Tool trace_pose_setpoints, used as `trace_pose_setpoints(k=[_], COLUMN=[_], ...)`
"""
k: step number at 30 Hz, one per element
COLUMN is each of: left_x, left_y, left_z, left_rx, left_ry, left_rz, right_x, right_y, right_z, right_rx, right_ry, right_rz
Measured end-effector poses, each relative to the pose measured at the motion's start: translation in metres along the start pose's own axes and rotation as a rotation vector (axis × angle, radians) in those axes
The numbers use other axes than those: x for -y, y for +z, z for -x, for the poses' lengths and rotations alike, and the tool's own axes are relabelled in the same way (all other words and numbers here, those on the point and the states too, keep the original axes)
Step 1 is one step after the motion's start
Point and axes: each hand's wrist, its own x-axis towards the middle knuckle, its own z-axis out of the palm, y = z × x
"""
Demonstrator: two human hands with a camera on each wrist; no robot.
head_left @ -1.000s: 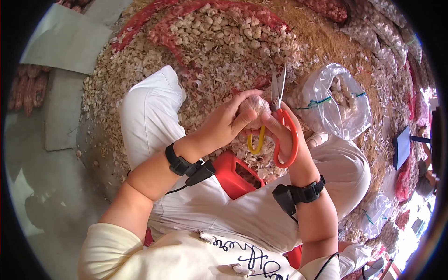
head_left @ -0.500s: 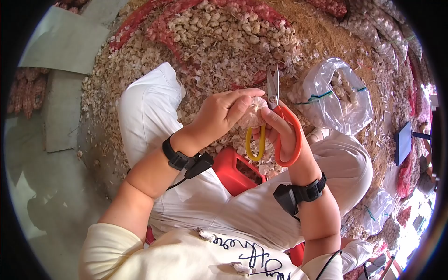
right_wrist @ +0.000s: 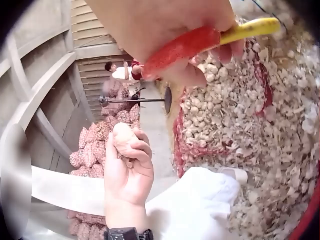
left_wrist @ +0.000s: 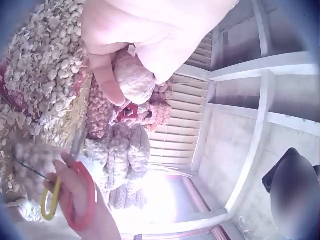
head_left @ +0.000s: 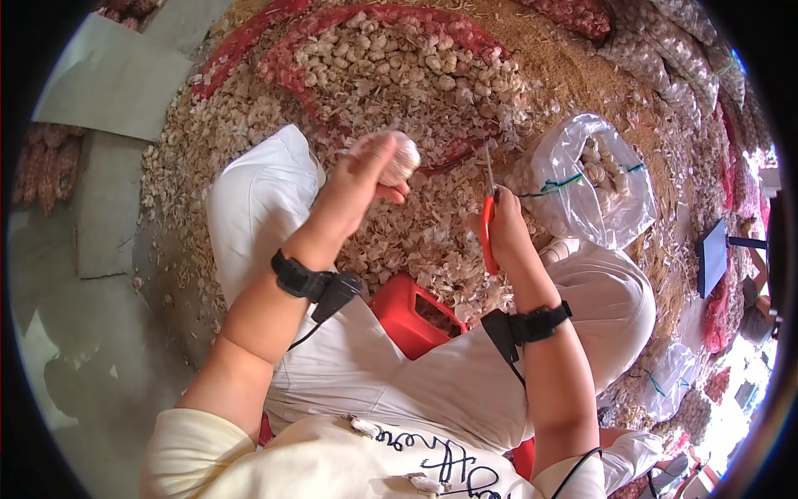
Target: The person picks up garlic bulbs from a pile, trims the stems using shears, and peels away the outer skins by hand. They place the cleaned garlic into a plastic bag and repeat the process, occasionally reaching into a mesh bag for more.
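Observation:
A garlic bulb [head_left: 401, 159] is gripped in my left hand [head_left: 353, 185], held above the peel pile near the left knee. My left wrist view shows the bulb [left_wrist: 133, 77] between thumb and fingers, and the right wrist view shows the fingers of my left hand [right_wrist: 129, 172] curled round it. To the right, apart from the bulb, my right hand [head_left: 509, 229] holds scissors [head_left: 488, 234] with red and yellow handles, blades pointing away from the body. The yellow handle [right_wrist: 250, 30] sticks out past the fingers in the right wrist view.
Loose garlic bulbs [head_left: 374, 54] and peels lie ahead, partly edged by red netting [head_left: 241, 50]. A clear plastic bag [head_left: 573, 200] holding garlic stands by the right knee. Between the legs is a red container [head_left: 407, 312]. Filled net sacks [head_left: 665, 54] line the right side.
The left hand has moved left with the bulb, away from the right hand and scissors. The scissors have turned, so their handles now appear edge-on in the head view.

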Motion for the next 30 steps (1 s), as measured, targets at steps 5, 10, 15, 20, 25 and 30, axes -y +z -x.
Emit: trace_pose_setpoints(k=[5, 10, 15, 20, 25, 30], left_x=[-0.011, 0.002, 0.005, -0.008, -0.008, -0.012], left_y=[0.001, 0.005, 0.02, 0.028, 0.025, 0.019], left_z=[0.004, 0.006, 0.018, 0.029, 0.027, 0.024], left_rx=[-0.045, 0.107, 0.118, 0.23, 0.154, 0.132], left_ry=[0.021, -0.053, -0.101, 0.03, 0.346, -0.043], left_rz=[0.0, -0.038, -0.058, -0.155, -0.533, -0.432], right_x=[0.002, 0.011, 0.079, 0.083, 0.091, 0.093], right_y=[0.009, 0.01, -0.012, -0.015, -0.022, -0.025], right_z=[-0.028, -0.028, 0.011, 0.022, 0.034, 0.037], right_rx=[-0.003, 0.022, 0.272, 0.289, 0.355, 0.318], right_ry=[-0.042, -0.05, -0.048, -0.226, -0.088, -0.117], right_rz=[0.041, 0.16, -0.849, -0.814, -1.008, -1.218])
